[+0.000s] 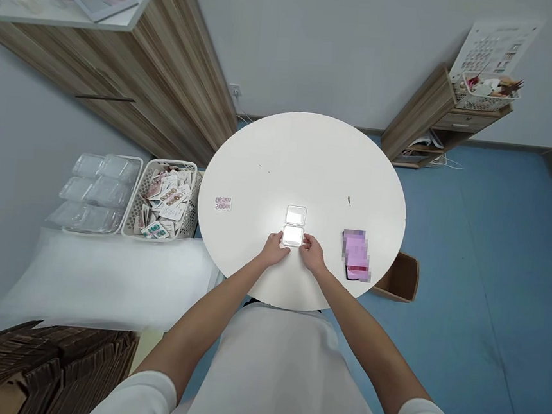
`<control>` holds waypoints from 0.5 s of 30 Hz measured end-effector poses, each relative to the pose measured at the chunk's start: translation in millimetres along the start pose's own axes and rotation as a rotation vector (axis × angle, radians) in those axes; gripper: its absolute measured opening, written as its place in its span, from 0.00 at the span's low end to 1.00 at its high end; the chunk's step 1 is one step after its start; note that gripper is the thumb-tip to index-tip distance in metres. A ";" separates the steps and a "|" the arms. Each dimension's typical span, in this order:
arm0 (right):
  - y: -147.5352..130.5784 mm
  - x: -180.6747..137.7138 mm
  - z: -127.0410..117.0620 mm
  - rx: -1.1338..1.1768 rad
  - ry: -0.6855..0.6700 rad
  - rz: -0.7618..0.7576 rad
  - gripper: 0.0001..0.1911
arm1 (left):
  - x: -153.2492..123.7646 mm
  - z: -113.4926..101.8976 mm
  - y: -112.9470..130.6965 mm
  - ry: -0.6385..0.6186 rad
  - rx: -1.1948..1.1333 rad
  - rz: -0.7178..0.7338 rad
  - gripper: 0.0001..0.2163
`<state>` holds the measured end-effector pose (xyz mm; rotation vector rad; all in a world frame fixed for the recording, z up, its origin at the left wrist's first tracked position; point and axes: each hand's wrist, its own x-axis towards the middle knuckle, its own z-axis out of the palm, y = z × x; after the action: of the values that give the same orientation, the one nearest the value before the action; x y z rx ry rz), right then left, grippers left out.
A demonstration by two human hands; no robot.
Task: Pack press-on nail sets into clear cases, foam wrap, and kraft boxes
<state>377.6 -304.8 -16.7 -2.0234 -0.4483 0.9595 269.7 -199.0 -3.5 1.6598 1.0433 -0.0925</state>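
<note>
Head view looks down on a white oval worktop, where a clear case lies opened flat near the near edge, about midway between the left and right ends. The left hand holds the left side of the case's nearer half, fingers curled in at its edge; the right hand grips the opposite side the same way. Close to the worktop's left edge lies a small card of pink pieces. Toward the right edge sits a pink rectangular item, its face blurred. Just beyond the left edge stands a white basket full of cards, beside stacked clear plastic boxes.
</note>
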 end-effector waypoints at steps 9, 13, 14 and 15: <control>1.3 -4.5 -1.6 -0.061 -0.026 -0.032 0.27 | -5.3 3.8 2.3 0.035 0.006 -0.015 0.21; 5.3 -4.6 -2.3 -0.039 -0.037 -0.031 0.29 | -9.4 5.0 -2.2 0.048 0.015 -0.044 0.26; 6.7 -5.0 -2.4 -0.040 -0.037 -0.033 0.29 | -11.8 4.3 -4.8 0.058 0.009 -0.050 0.28; 8.0 -5.8 -2.5 -0.045 -0.035 -0.038 0.29 | -15.0 2.9 -8.1 0.066 0.004 -0.049 0.29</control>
<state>375.5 -314.4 -19.5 -2.0339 -0.5298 0.9705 256.5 -210.1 -2.5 1.6504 1.1348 -0.0726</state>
